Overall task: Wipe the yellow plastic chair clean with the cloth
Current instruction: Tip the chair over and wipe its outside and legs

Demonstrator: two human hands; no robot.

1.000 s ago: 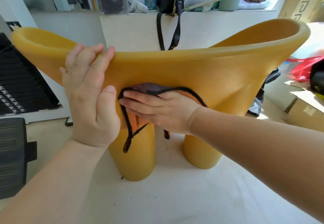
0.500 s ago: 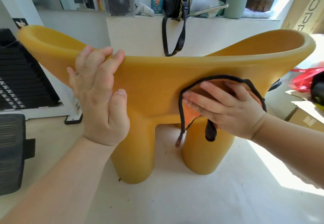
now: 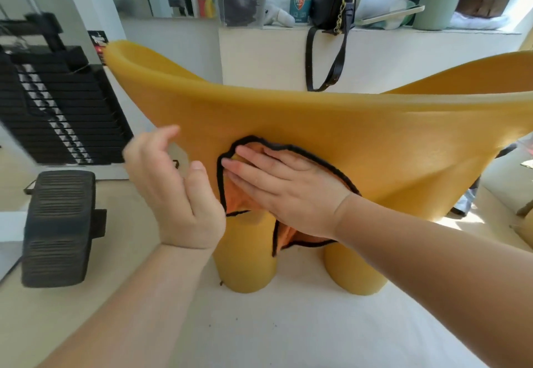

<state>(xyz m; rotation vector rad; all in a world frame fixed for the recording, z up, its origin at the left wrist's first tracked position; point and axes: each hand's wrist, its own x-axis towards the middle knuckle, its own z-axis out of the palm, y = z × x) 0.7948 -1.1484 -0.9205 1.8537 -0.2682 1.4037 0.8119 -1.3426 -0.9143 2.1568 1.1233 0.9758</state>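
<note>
Nearest me, my left hand (image 3: 176,191) hangs loosely curled with nothing in it, just beside the chair's outer wall. It is blurred, so I cannot tell whether a fingertip touches. My right hand (image 3: 288,191) lies flat, fingers straight, pressing the orange cloth (image 3: 239,202) against the yellow chair (image 3: 360,137), below its rim and above the two near legs. The chair stands on the pale floor (image 3: 288,333). To wipe well, I judge I should brace the rim with my free hand so the chair cannot slide, keep my palm flat, and overlap strokes down toward the legs. Behind, a black handbag (image 3: 331,1) sits on the ledge (image 3: 403,50).
</note>
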